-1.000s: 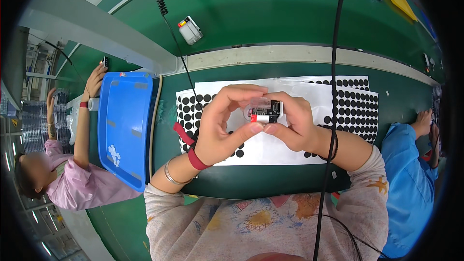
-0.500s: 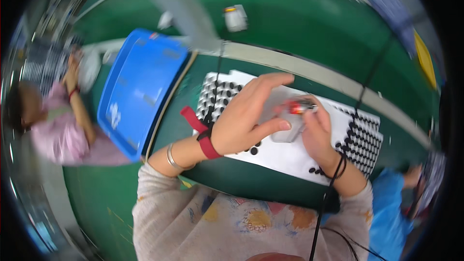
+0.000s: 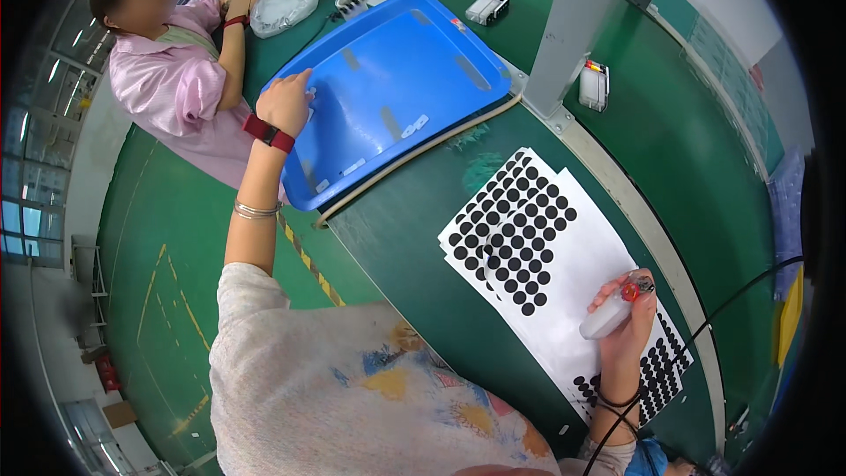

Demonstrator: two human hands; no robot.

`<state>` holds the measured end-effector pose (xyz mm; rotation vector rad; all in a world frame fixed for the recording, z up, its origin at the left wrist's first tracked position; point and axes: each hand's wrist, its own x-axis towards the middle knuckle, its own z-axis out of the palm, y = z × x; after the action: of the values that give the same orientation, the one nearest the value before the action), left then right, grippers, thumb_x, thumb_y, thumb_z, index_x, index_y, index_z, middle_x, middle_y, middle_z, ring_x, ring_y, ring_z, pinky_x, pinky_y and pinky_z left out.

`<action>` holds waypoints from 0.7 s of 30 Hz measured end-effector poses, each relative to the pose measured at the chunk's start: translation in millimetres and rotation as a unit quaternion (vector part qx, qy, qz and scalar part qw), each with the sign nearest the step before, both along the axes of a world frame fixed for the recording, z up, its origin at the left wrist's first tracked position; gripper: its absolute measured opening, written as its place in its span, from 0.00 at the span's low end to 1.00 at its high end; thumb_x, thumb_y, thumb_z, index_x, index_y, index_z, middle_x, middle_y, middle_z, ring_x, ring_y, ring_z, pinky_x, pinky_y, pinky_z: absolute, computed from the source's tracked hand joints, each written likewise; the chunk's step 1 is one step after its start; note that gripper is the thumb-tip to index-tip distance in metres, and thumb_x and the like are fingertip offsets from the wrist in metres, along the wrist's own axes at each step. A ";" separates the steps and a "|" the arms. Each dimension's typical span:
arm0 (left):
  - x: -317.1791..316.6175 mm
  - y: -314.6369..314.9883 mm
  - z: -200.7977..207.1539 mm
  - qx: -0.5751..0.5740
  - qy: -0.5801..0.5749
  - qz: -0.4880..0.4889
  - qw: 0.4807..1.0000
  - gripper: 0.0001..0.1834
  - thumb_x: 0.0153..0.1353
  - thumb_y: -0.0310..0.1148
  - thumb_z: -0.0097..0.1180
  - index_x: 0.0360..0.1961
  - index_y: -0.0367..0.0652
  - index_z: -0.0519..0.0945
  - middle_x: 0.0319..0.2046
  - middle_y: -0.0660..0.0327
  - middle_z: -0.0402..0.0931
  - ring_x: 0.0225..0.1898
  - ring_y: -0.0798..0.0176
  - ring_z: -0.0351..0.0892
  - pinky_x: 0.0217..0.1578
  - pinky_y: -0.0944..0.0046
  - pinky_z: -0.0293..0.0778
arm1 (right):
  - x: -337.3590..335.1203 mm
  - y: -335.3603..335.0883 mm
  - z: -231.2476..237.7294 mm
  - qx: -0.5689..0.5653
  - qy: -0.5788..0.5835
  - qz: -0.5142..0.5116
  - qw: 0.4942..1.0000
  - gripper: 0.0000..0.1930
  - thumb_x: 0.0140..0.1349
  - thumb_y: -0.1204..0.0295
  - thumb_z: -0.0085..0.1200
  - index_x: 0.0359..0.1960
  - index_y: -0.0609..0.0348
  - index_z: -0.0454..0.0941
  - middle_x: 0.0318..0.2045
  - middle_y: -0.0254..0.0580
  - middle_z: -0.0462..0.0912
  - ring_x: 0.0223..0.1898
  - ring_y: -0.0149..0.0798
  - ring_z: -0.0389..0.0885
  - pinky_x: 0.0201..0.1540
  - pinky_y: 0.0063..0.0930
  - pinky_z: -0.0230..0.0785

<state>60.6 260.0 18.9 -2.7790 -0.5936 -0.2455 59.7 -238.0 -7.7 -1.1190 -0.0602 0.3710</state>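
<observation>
- Left hand [image 3: 284, 106]: over left side of blue tray [image 3: 414, 62], nearer its white strips [image 3: 414, 126]; fingers bent, grip not discernible.
- Right hand [image 3: 629, 337]: fingers wrapped around whitish case [image 3: 604, 320], above spotted sheets [image 3: 568, 242]; long axis slants away rightward.

Below the blue plastic tray [image 3: 379, 88], green desk [image 3: 397, 234] lies open at centre; a grey metal post [image 3: 577, 26] blocks upper right, a black cable [image 3: 749, 283], height unclear, spans lower right.
</observation>
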 end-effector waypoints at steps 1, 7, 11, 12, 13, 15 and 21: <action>1.7 3.8 -0.9 0.003 0.015 0.002 1.000 0.18 0.50 0.30 0.55 0.45 0.50 0.75 0.40 0.61 0.76 0.42 0.56 0.74 0.40 0.59 0.72 | 1.5 0.8 -0.1 0.002 0.004 -0.005 1.000 0.25 0.55 0.49 0.52 0.36 0.61 0.65 0.26 0.46 0.75 0.27 0.39 0.76 0.30 0.33 0.72; 9.6 14.6 -10.3 0.053 -0.003 -0.078 0.996 0.04 0.46 0.30 0.55 0.26 0.50 0.76 0.27 0.61 0.75 0.33 0.56 0.75 0.32 0.57 0.72 | 5.4 2.0 1.6 0.028 0.016 -0.032 0.999 0.22 0.60 0.51 0.46 0.39 0.59 0.65 0.31 0.44 0.74 0.31 0.36 0.75 0.32 0.32 0.72; 2.0 13.6 -0.7 0.030 -0.010 -0.094 0.995 0.03 0.47 0.29 0.55 0.23 0.48 0.73 0.24 0.60 0.74 0.33 0.54 0.74 0.31 0.56 0.71 | 9.6 4.4 -3.2 0.064 0.001 -0.015 0.998 0.18 0.64 0.56 0.42 0.42 0.60 0.65 0.34 0.44 0.74 0.34 0.38 0.75 0.41 0.34 0.70; 5.6 11.6 -3.6 0.013 0.009 -0.082 0.996 0.03 0.47 0.29 0.55 0.24 0.47 0.73 0.25 0.60 0.74 0.33 0.54 0.74 0.32 0.55 0.71 | 7.8 0.5 -1.6 0.052 0.002 -0.019 0.998 0.18 0.64 0.56 0.42 0.42 0.59 0.65 0.35 0.44 0.73 0.36 0.38 0.75 0.42 0.36 0.70; 2.2 13.4 3.4 0.011 0.026 -0.055 0.998 0.04 0.47 0.29 0.55 0.26 0.47 0.73 0.25 0.60 0.74 0.33 0.53 0.74 0.32 0.54 0.71 | 9.4 3.2 -1.8 0.053 0.001 -0.008 0.999 0.18 0.64 0.55 0.41 0.43 0.59 0.64 0.35 0.43 0.73 0.37 0.38 0.74 0.43 0.37 0.69; 8.6 7.8 0.9 -0.013 0.043 -0.042 0.998 0.09 0.47 0.31 0.57 0.31 0.47 0.73 0.29 0.58 0.77 0.35 0.52 0.76 0.33 0.53 0.71 | 9.0 2.7 -2.5 0.048 -0.002 -0.005 0.999 0.18 0.64 0.55 0.40 0.44 0.58 0.64 0.36 0.43 0.72 0.39 0.39 0.74 0.45 0.39 0.69; 10.6 3.0 4.8 -0.025 0.050 -0.044 0.997 0.06 0.45 0.32 0.60 0.28 0.48 0.78 0.27 0.59 0.76 0.33 0.54 0.77 0.31 0.57 0.71 | 8.7 1.8 1.7 0.094 0.003 0.018 0.995 0.12 0.64 0.67 0.41 0.44 0.60 0.65 0.39 0.43 0.74 0.42 0.39 0.74 0.48 0.35 0.66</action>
<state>71.2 263.0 23.7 -2.8496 -0.4587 -0.1112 68.4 -236.2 -6.0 -0.9311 -0.1077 0.3917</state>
